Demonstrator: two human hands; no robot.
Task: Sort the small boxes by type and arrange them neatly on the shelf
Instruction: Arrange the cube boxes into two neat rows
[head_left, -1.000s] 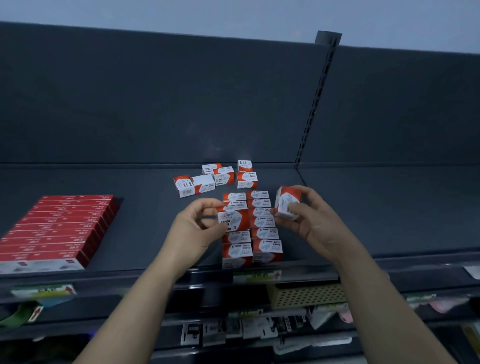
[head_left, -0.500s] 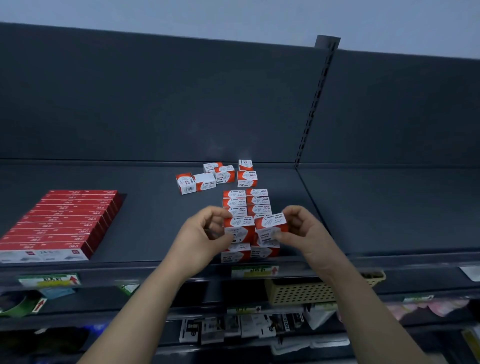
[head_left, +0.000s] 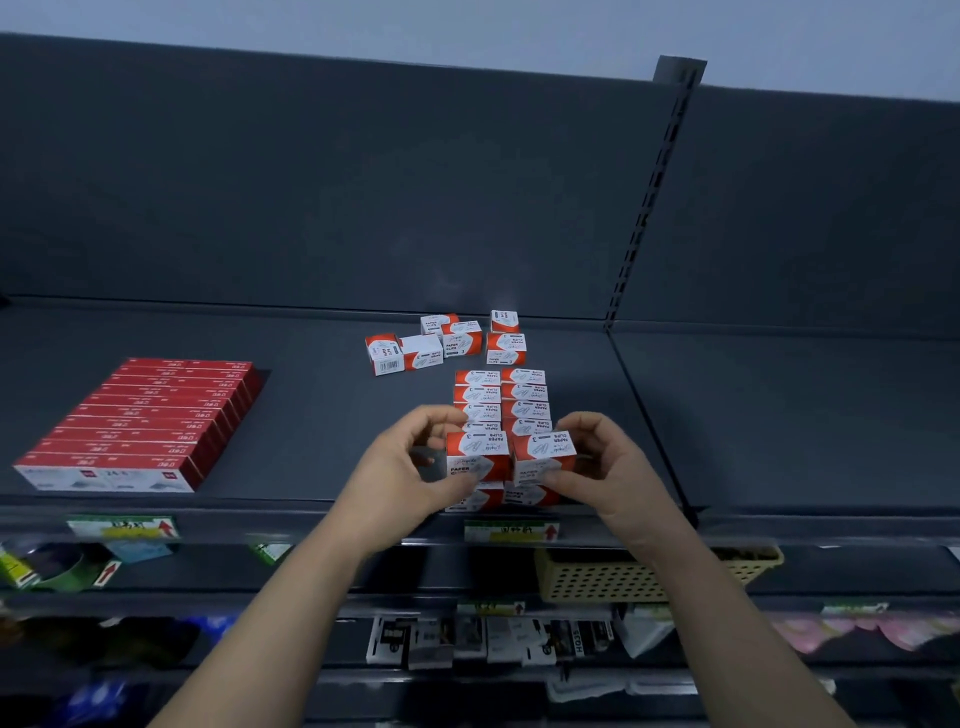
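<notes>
Head view: the left hand (head_left: 402, 475) pinches a small red-and-white cardboard paper-clip box (head_left: 477, 457); the right hand (head_left: 605, 467) pinches its twin (head_left: 544, 453) beside it, above two neat rows (head_left: 501, 400). Beyond lie loose boxes (head_left: 447, 340); far left, flat red cartons (head_left: 150, 421).

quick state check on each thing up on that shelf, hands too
left hand: gripping a paper clip box
right hand: gripping a second box
two-column rows: lined up neatly
loose boxes: scattered at the back, unsorted
flat red boxes: tidy block at left
</notes>
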